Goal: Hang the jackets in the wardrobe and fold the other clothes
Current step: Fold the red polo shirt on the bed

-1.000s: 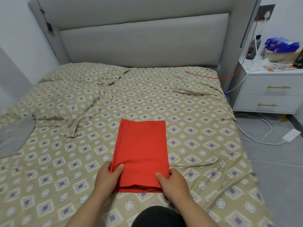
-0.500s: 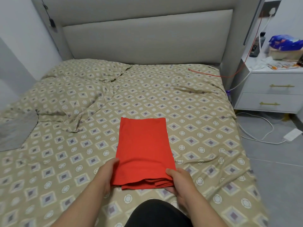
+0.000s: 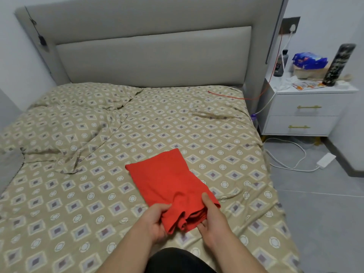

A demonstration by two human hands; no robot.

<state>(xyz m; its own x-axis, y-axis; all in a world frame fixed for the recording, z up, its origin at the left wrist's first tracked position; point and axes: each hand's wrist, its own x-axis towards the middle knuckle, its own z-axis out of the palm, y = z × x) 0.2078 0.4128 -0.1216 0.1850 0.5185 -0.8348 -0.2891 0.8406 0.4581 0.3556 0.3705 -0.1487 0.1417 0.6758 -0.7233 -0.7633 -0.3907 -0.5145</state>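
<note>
A folded red garment lies on the bed's patterned cover, turned at an angle with its far corner pointing away. Its near end is lifted off the cover, and the folded layers show there. My left hand grips the near left corner, thumb on top and fingers underneath. At the near right corner my right hand holds the same end, thumb pressed on the top layer and fingers below. No jacket or wardrobe is in view.
A grey cloth lies at the bed's left edge. Right of the bed stands a white nightstand with clutter on top. White cables and a power strip lie on the grey floor. A red cord trails onto the bed.
Both hands have gone from resting on the garment's near edge to gripping and lifting it. The garment has rotated and its near end is bunched. My view has risen.
</note>
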